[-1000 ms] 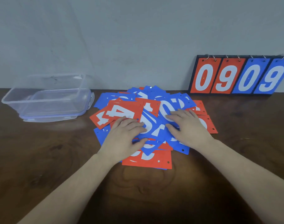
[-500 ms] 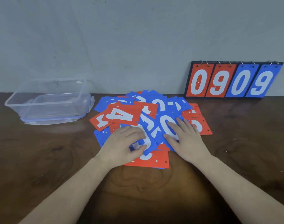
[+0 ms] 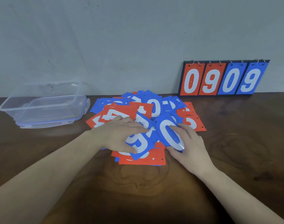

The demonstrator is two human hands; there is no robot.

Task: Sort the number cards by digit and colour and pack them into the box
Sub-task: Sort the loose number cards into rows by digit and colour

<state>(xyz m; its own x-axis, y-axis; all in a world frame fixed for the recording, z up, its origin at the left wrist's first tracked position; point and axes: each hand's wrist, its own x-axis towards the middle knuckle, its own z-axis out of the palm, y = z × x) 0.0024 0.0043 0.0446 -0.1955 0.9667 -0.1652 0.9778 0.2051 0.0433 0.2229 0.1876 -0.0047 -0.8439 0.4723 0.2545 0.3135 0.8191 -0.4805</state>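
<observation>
A loose pile of red and blue number cards (image 3: 155,109) lies at the middle of the wooden table (image 3: 138,191). My left hand (image 3: 120,135) rests flat on the pile, fingers stretched over a blue card with a white digit (image 3: 141,143) and thumb on its near edge. My right hand (image 3: 189,146) pinches a blue 0 card (image 3: 168,135) at its right and near edges, and the card tilts slightly above the pile. A red 4 card (image 3: 115,115) shows partly behind my left hand. The clear plastic box (image 3: 46,110) stands open at the left, with nothing inside.
A flip scoreboard (image 3: 223,78) reading 0 9 in red and 0 9 in blue leans on the wall at the back right. The box sits on its blue-edged lid (image 3: 49,124). Bare wood lies in front of the pile and to its right.
My left hand slid right over the blue digit card. My right hand drew back toward me and took hold of the blue 0 card, pulling it off the pile's top.
</observation>
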